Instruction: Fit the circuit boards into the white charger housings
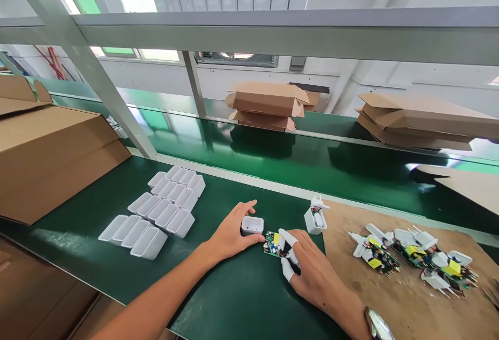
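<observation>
My left hand (234, 231) is curled around a small white plastic case (252, 225), thumb below it and fingers above, at the middle of the green table. Just to the right, my right hand (307, 262), with white covers on its fingertips, grips a green circuit board (272, 243) with a yellow part. The board's left edge is close to my left thumb. Beyond my right hand stands another white case (315, 219) with a white plug piece at its top.
Rows of white cases (156, 209) lie on the left of the table (218, 293). Several circuit boards (417, 254) lie on brown paper (351, 288) at right. A cardboard box (58, 158) stands far left. Behind the table runs a green belt (312, 158) below flat cartons (268, 102).
</observation>
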A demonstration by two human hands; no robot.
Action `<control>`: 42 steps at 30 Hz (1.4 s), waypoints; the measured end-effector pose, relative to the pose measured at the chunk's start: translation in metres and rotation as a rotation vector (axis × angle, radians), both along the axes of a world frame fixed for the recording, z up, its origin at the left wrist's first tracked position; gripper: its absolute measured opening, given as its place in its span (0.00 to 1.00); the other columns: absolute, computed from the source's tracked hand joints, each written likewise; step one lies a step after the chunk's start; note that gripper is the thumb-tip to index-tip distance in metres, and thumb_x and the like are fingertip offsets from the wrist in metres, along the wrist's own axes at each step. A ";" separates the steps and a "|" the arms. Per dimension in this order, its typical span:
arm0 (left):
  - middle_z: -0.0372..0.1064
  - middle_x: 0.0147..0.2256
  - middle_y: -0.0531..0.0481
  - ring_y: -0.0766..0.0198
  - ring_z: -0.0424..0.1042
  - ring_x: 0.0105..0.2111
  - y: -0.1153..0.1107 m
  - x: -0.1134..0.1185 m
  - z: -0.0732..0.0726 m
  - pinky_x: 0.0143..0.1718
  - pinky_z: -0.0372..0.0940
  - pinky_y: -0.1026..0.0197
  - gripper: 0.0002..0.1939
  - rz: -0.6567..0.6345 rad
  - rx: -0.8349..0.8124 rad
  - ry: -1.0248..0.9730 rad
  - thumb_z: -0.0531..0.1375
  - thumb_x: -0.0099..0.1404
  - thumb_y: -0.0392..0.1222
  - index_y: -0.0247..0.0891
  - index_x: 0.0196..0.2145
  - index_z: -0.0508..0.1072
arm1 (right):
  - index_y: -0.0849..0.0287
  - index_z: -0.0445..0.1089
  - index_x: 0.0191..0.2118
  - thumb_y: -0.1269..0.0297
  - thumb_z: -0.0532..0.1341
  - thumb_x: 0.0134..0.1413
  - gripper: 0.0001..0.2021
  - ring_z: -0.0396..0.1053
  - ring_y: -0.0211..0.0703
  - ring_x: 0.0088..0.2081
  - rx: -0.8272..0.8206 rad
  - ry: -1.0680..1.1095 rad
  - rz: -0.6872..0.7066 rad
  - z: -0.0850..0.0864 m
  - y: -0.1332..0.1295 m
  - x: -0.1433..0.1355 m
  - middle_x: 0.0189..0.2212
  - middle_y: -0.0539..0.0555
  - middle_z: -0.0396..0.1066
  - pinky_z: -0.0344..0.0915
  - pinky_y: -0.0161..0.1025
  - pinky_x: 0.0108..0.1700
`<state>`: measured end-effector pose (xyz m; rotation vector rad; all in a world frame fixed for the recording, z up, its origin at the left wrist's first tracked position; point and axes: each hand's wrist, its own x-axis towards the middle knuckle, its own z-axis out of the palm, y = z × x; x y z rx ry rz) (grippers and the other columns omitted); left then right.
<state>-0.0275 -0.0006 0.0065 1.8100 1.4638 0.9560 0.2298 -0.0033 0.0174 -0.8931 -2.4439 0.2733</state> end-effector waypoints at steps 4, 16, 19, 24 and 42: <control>0.60 0.63 0.40 0.56 0.71 0.45 -0.002 -0.006 0.005 0.49 0.73 0.48 0.55 -0.095 -0.089 0.001 0.77 0.49 0.57 0.47 0.68 0.58 | 0.57 0.60 0.62 0.79 0.54 0.58 0.27 0.71 0.55 0.51 -0.026 0.032 -0.003 -0.002 0.000 0.001 0.51 0.62 0.70 0.76 0.54 0.51; 0.74 0.51 0.44 0.51 0.69 0.50 0.003 -0.008 -0.002 0.53 0.68 0.47 0.37 -0.211 0.209 0.113 0.76 0.54 0.53 0.45 0.58 0.71 | 0.58 0.57 0.64 0.76 0.58 0.61 0.27 0.70 0.56 0.50 0.175 0.248 -0.115 0.009 0.003 -0.002 0.49 0.62 0.70 0.76 0.56 0.49; 0.74 0.49 0.43 0.51 0.69 0.49 0.002 0.000 -0.008 0.52 0.68 0.46 0.38 -0.184 0.424 0.159 0.76 0.55 0.50 0.43 0.59 0.69 | 0.60 0.55 0.67 0.77 0.58 0.60 0.30 0.69 0.56 0.52 0.223 0.288 -0.041 0.014 -0.005 -0.004 0.51 0.63 0.69 0.75 0.56 0.52; 0.72 0.48 0.43 0.53 0.69 0.47 -0.001 0.007 -0.007 0.51 0.68 0.49 0.32 -0.130 0.558 0.230 0.72 0.62 0.46 0.43 0.60 0.68 | 0.64 0.52 0.70 0.83 0.55 0.51 0.38 0.66 0.59 0.54 0.268 0.218 0.032 0.011 -0.014 -0.006 0.53 0.65 0.68 0.74 0.58 0.53; 0.70 0.48 0.43 0.54 0.68 0.47 -0.003 0.009 -0.005 0.49 0.68 0.50 0.30 -0.180 0.616 0.297 0.68 0.67 0.47 0.43 0.62 0.65 | 0.66 0.51 0.69 0.82 0.54 0.49 0.39 0.66 0.58 0.54 0.201 0.182 0.030 0.011 -0.014 -0.008 0.53 0.65 0.68 0.75 0.55 0.53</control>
